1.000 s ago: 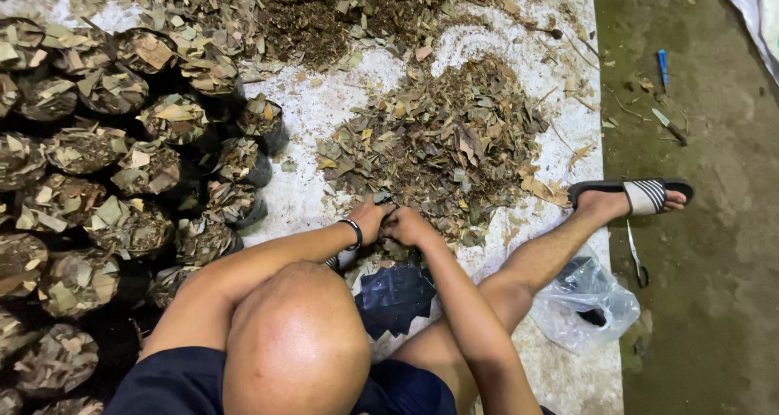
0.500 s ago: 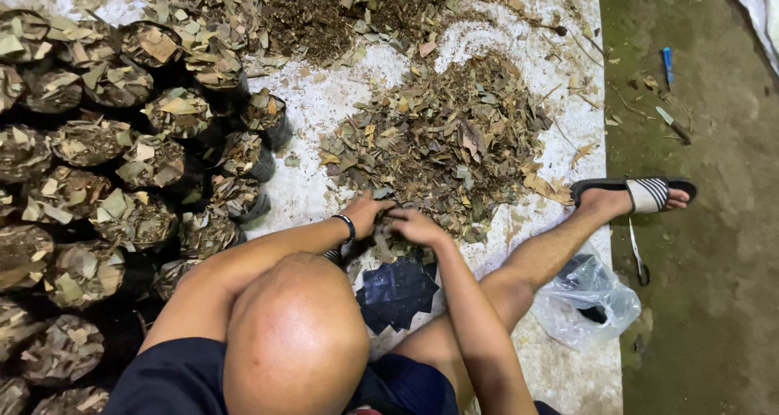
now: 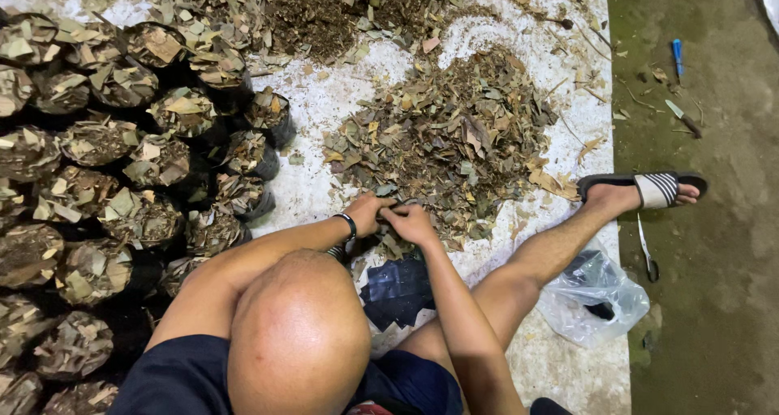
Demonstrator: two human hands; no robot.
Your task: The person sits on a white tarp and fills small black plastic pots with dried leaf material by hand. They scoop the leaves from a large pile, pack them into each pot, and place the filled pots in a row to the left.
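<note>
A white sheet (image 3: 519, 50) covers the floor across most of the frame, with bare greenish floor (image 3: 714, 301) down the right side. Rows of black bags (image 3: 122, 180) stuffed with dry leaves fill the left half. At centre lies a loose heap of dry leaves (image 3: 454, 135), and a darker pile of soil (image 3: 316, 13) sits at the top. The person sits at the bottom, one leg stretched right to a striped sandal (image 3: 657, 188), beside a clear plastic bag (image 3: 596, 297).

An empty black bag (image 3: 398, 289) lies between the knees, directly below both hands. The left hand (image 3: 369, 212) and right hand (image 3: 410, 223) meet at the heap's lower edge, touching each other, fingers curled into the leaves; whether either grip has closed on leaves I cannot tell. The heap stretches up and right from the hands; both are equally near.
</note>
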